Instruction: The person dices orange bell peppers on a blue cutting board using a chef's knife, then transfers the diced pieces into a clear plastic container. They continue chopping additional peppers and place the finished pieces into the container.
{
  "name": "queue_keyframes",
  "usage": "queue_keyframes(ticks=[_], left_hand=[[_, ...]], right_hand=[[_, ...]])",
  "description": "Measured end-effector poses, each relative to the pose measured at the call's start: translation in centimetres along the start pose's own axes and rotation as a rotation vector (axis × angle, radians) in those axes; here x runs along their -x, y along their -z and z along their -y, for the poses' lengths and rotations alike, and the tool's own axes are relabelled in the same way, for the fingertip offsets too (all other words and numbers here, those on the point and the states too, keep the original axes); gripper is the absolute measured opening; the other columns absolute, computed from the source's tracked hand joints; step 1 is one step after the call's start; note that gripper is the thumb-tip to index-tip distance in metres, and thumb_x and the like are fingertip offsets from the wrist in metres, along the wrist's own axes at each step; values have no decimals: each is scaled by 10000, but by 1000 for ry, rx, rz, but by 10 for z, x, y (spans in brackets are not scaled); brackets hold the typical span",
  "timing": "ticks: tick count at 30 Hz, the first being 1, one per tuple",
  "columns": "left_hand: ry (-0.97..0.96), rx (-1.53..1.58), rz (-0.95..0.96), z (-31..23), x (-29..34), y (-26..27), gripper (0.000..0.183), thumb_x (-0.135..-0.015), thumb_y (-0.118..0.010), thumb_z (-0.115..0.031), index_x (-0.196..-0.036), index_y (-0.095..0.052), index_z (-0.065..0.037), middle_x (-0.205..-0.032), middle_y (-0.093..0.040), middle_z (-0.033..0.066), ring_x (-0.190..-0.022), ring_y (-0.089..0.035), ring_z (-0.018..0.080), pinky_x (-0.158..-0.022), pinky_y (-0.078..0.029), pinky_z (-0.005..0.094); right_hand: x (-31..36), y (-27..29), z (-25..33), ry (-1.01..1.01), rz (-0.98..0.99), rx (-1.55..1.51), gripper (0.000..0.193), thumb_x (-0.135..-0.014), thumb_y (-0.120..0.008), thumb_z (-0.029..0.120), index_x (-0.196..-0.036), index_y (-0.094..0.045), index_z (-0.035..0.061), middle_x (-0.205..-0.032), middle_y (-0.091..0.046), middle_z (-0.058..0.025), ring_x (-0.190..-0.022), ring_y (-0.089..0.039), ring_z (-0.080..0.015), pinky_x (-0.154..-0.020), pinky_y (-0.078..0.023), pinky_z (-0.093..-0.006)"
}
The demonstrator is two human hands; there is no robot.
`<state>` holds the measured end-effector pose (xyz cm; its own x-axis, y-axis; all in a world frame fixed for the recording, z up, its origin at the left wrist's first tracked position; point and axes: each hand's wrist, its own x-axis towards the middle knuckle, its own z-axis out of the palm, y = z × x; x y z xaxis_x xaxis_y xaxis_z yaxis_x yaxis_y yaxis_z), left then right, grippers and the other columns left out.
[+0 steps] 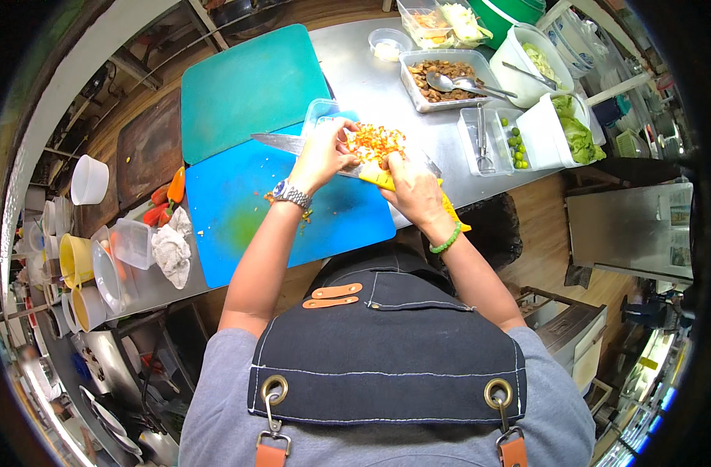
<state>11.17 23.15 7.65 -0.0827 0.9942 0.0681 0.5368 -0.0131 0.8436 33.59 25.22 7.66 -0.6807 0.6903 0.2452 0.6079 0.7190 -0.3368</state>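
A knife (275,142) with a long steel blade and yellow handle lies slantwise over the blue cutting board (324,226), its tip pointing left. My right hand (415,189) is closed round the handle. Over the blade, my left hand (324,156) has its fingers curled and pressed together; whatever they pinch is hidden. Just beyond both hands is a heap of finely diced orange-red pepper (376,142). A clear plastic container (318,110) shows partly behind my left hand. Small scraps and a green stain mark the blue board.
A green cutting board (254,89) overlaps the blue one's far side. Whole peppers (168,194) and a crumpled white cloth (171,253) lie left. At the right stand a tub of brown cooked pieces (449,70) with spoons, a container of limes (517,144) and a lettuce bin (546,138).
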Motion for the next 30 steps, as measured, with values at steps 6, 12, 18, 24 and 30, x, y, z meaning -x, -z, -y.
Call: queue_keyframes(ticks=[6, 12, 18, 24, 30], left_hand=[[-84, 89, -34, -22, -34, -30, 297, -847, -724, -42, -1133, -667, -98, -1013, -627, 71, -816, -651, 176, -754, -565, 322], [-132, -266, -669, -16, -20, 41, 352, -902, -666, -99, -1245, -602, -55, -1099, -592, 129, -964, -601, 243, -838, -516, 365], [420, -253, -171, 108, 1, 15, 607, -960, -611, -462, -1402, -530, -55, -1095, -671, 158, -976, -637, 294, -856, -523, 411], [661, 195, -232, 68, 32, 33, 482, -1062, -478, -358, -1476, -492, -111, -1143, -687, 68, -866, -659, 152, -744, -556, 308], [726, 400, -712, 13, 211, 69, 450, -1071, -478, -299, -1482, -477, -114, -1191, -672, 90, -872, -659, 134, -763, -556, 288]], right_hand=[[-14, 1, -3, -6, 89, -112, 493, -732, -828, 196, -1101, -516, 99, -905, -684, -151, -838, -678, -372, -723, -540, -476], [-8, 13, -45, -107, 60, -304, 533, -811, -745, 259, -1305, -570, 160, -1007, -714, -161, -885, -699, -369, -769, -556, -475], [-27, 4, -64, -129, 88, -543, 465, -903, -665, 289, -1328, -594, 115, -1051, -712, -187, -964, -698, -325, -848, -537, -423], [-60, 16, -88, -238, 111, -798, 468, -992, -606, 332, -1375, -512, 79, -824, -624, -66, -741, -610, -196, -679, -479, -335], [-118, -9, -73, 61, 120, -337, 459, -958, -638, 293, -1322, -469, 71, -1036, -681, -238, -955, -667, -423, -827, -518, -490]])
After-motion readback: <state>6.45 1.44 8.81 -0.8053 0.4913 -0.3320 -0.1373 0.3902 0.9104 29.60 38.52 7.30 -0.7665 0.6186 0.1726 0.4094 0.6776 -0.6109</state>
